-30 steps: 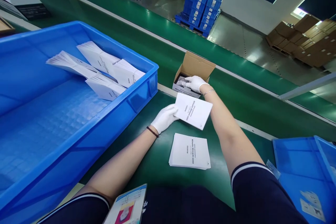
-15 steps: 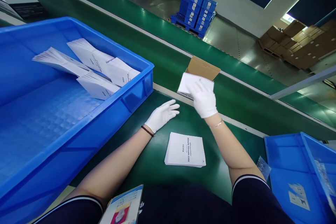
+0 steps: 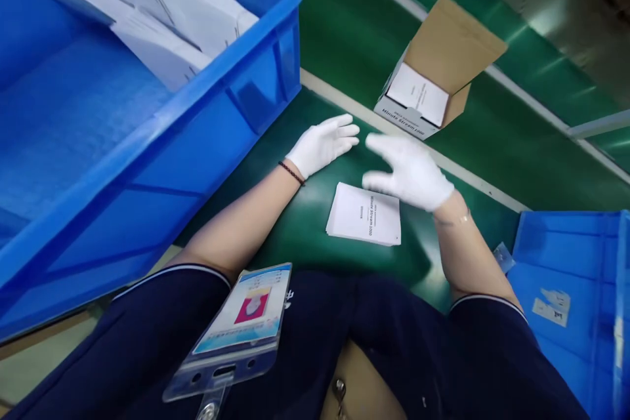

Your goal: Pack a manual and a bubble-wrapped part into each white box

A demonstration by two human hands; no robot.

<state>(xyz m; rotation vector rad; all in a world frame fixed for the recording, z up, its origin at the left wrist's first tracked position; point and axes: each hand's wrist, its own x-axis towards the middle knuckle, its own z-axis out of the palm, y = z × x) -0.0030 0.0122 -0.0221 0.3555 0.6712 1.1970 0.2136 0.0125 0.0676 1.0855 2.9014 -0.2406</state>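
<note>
Both my hands wear white gloves. Just above the green work surface, my left hand is held with its fingers stretched out and nothing in them. My right hand, slightly blurred, has thumb and fingers spread and holds nothing; it is beside a stack of white printed booklets on the surface. Beyond the hands stands a small carton with its brown lid flap raised. A white booklet lies inside the carton, print facing up.
A large blue bin on the left holds several bundles of white booklets. At the right stands another blue bin with a clear plastic bag by its edge. A pale rail runs behind the work surface.
My right hand has let go of the white booklet, now inside the carton, and come back toward the stack with fingers spread. The view has tilted downward. My left hand stays open.
</note>
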